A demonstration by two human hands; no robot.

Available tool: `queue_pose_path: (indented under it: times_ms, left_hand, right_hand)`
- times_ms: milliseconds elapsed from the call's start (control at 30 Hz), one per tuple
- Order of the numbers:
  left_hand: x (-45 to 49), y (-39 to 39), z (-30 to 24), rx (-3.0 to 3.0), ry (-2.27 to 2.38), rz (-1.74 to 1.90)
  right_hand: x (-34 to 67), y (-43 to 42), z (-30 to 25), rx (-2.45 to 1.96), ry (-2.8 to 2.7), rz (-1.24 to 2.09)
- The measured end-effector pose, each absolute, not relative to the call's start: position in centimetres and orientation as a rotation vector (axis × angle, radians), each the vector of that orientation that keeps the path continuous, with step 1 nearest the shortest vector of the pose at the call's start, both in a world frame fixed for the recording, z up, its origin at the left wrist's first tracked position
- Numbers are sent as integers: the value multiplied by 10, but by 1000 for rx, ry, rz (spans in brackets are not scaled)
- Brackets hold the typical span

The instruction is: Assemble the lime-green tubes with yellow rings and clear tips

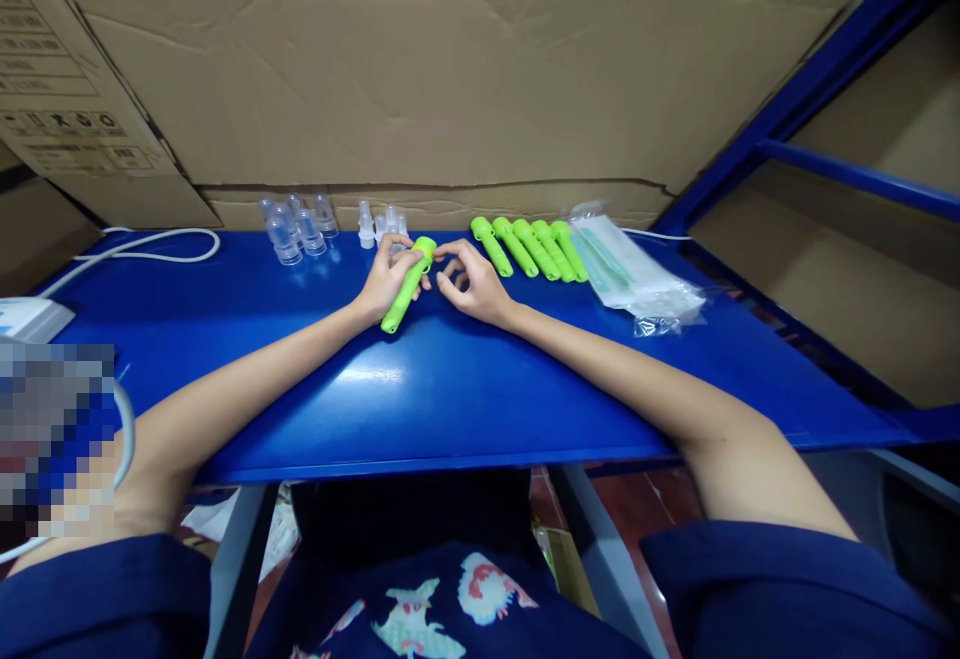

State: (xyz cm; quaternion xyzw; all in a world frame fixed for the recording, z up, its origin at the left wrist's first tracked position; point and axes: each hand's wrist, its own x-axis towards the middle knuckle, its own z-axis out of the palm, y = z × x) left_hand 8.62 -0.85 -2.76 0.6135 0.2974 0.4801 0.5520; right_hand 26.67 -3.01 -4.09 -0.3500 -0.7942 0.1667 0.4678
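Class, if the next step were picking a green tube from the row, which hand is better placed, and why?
Probably the right hand: it is nearer the row of green tubes and grasps no tube, while the left hand holds another green tube.

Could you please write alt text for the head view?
A person's left hand holds a green tube over a blue table, the right hand at its wide end. Clear plastic parts stand behind; more green tubes and a packet lie right.
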Motion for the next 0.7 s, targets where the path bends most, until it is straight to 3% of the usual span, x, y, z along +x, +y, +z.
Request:
queue_pose_path:
  times_ms: [400,700]
  left_hand:
    - [87,-3,-30,1381,730,1166]
    - [90,-6,-25,1260,683,1207]
  right_hand:
    - [264,-38,-39,-759,-2069,454]
    - [260,-36,-44,-644,-2167,275]
